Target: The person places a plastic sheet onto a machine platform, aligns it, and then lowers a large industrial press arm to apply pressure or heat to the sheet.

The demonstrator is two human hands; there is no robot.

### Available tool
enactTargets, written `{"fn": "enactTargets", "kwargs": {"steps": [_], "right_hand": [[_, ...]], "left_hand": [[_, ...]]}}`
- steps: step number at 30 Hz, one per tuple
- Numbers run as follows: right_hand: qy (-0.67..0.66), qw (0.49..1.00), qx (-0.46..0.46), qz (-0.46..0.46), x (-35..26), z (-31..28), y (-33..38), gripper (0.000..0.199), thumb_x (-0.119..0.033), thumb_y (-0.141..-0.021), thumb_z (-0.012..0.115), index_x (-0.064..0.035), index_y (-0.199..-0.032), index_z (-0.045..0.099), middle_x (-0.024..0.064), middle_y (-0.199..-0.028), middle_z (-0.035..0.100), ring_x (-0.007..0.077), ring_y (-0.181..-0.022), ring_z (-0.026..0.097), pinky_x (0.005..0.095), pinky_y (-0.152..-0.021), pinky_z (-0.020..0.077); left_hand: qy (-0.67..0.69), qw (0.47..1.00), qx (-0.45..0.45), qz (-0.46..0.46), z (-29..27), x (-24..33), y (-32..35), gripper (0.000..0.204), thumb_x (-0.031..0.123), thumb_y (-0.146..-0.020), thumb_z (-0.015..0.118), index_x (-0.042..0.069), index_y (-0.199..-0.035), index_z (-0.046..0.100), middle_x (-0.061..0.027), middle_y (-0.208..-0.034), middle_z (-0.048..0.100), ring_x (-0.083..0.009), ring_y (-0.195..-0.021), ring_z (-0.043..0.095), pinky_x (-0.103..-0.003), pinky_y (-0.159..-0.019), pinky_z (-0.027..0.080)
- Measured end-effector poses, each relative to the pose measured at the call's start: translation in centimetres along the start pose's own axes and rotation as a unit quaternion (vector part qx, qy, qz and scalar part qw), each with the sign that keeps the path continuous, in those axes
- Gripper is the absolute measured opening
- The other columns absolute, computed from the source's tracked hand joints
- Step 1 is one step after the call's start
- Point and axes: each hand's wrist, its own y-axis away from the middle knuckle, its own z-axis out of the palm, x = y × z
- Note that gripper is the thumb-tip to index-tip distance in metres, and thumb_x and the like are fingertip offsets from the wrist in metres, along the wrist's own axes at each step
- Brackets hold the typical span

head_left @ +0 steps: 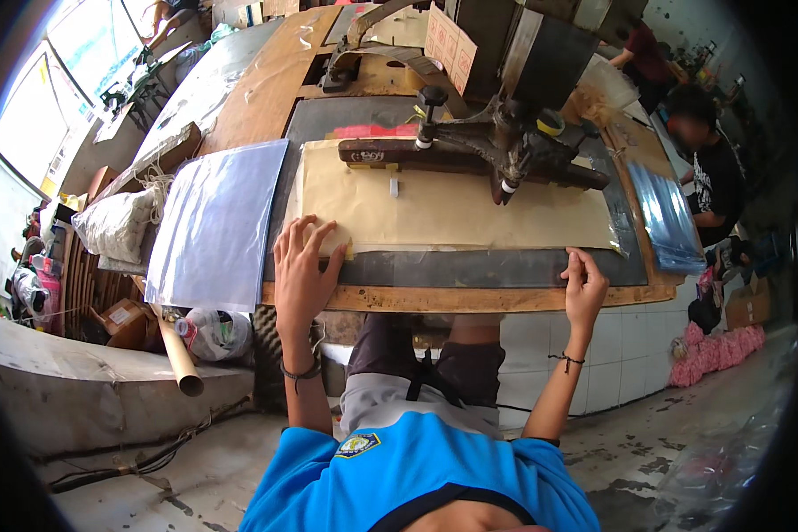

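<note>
A tan sheet under clear plastic film (452, 208) lies flat on the dark mat (470, 266) of a wooden workbench (434, 300). My left hand (303, 266) lies flat with fingers spread on the sheet's near left corner. My right hand (583, 284) pinches the near right corner of the film between its fingertips. A dark metal press arm with a long bar (470, 146) rests across the sheet's far edge.
A stack of clear plastic sheets (217, 222) lies left of the mat, another stack (665, 217) at the right end. A person in a black shirt (714, 173) stands at the right. White sacks (115, 226), a cardboard tube (179, 355) and boxes sit lower left.
</note>
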Motion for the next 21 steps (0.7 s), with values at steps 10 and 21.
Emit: {"fn": "enactTargets", "kwargs": {"steps": [10,21], "right_hand": [[-0.019,1.000,0.011,0.005,0.4,0.4,0.6,0.025,-0.023,-0.106,0.064,-0.0014,-0.107,0.076,0.0029,-0.067,0.066,0.0085,-0.061,0.065,0.0240,-0.053,0.0432],[-0.007,0.997,-0.037,-0.066,-1.9,0.2,-1.5,0.026,-0.023,-0.103,0.067,0.0010,-0.109,0.075,0.0119,-0.106,0.076,0.0208,-0.095,0.072,0.0314,-0.080,0.0543]], "left_hand": [[0.008,1.000,0.011,-0.007,-0.2,-0.2,0.5,0.035,0.026,-0.094,0.071,0.013,-0.126,0.070,-0.0120,-0.139,0.059,-0.0361,-0.137,0.048,-0.048,-0.117,0.036],[0.005,0.999,0.020,0.034,0.4,-0.8,0.7,0.034,0.026,-0.097,0.068,0.010,-0.127,0.068,-0.0154,-0.139,0.058,-0.0369,-0.137,0.049,-0.050,-0.118,0.034]]}}
